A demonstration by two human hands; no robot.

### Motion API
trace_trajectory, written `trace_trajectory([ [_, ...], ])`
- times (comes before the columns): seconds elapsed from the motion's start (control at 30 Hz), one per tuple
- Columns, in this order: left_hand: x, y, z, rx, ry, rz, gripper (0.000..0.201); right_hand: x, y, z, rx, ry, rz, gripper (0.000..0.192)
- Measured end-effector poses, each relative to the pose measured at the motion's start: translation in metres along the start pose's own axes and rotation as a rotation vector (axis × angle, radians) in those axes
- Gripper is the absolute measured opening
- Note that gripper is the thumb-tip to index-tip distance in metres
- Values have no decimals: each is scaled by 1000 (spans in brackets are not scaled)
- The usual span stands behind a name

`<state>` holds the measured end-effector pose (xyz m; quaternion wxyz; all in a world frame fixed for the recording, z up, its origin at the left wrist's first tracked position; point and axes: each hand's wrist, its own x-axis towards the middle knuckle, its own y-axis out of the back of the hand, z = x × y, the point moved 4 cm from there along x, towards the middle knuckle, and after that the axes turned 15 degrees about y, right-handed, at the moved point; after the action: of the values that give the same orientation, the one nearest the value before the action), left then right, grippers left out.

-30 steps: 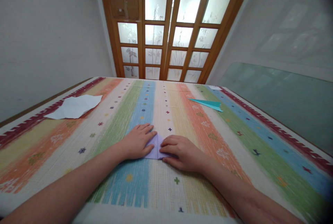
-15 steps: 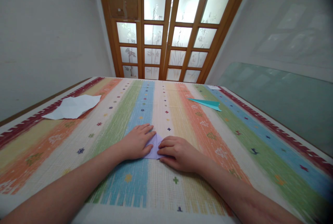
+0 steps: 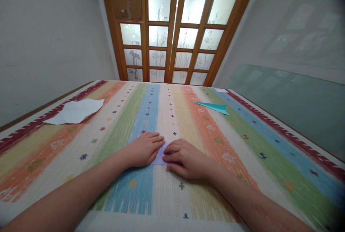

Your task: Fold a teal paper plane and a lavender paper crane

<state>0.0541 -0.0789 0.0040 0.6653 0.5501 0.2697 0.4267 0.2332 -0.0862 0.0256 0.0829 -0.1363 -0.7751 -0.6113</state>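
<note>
A small folded sheet of purple paper lies on the tablecloth in front of me, partly covered by both hands. My left hand rests flat over its left and upper part, fingers stretched to the right. On the right edge, my right hand has bent fingers holding the paper, with the thumb close below them. The fingertips of the two hands almost meet over the sheet. How the folds run under the hands is hidden.
A striped tablecloth covers the table. To the left lies a creased white sheet; at the right back sits a teal paper plane. A small white piece is near the far right edge. Wooden glazed doors stand beyond.
My left hand has slid slightly right across the purple paper, covering more of its upper part. The right hand has hardly moved.
</note>
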Motion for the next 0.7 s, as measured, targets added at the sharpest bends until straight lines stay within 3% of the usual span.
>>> trace_trajectory([
  [0.7,-1,-1,1,35,-16,-22,49,-1,0,2,-19,-40,13,23],
])
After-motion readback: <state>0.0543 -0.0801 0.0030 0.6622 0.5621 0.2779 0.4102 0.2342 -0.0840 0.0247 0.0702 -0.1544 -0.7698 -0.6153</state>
